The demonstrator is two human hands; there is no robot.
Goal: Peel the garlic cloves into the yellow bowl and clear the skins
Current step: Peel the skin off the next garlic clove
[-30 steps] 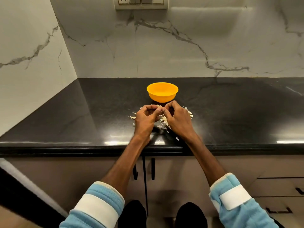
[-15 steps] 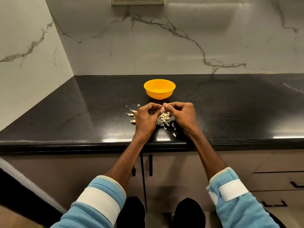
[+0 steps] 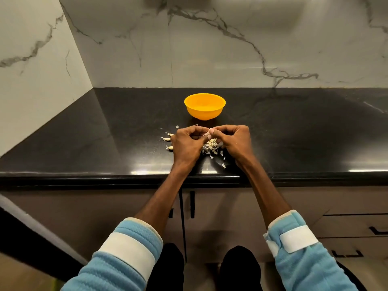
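My left hand (image 3: pixel 186 142) and my right hand (image 3: pixel 234 140) meet over the black counter, fingers curled, both pinching one garlic clove (image 3: pixel 206 135) between their fingertips. Below them lies a heap of pale garlic skins (image 3: pixel 211 147). A few unpeeled cloves (image 3: pixel 167 139) lie just left of my left hand. The yellow bowl (image 3: pixel 204 107) stands behind the hands, upright; its inside is hard to make out.
The black counter (image 3: pixel 294 133) runs to a marble back wall and a left side wall. Its front edge (image 3: pixel 105 175) is close under my wrists. Loose skin flakes (image 3: pixel 223 165) lie near that edge. Cabinet doors with dark handles (image 3: pixel 192 204) are below.
Both hands have stayed together over the skin heap, fingers working the clove. The camera tilted down a little, so the wall switch left the view.
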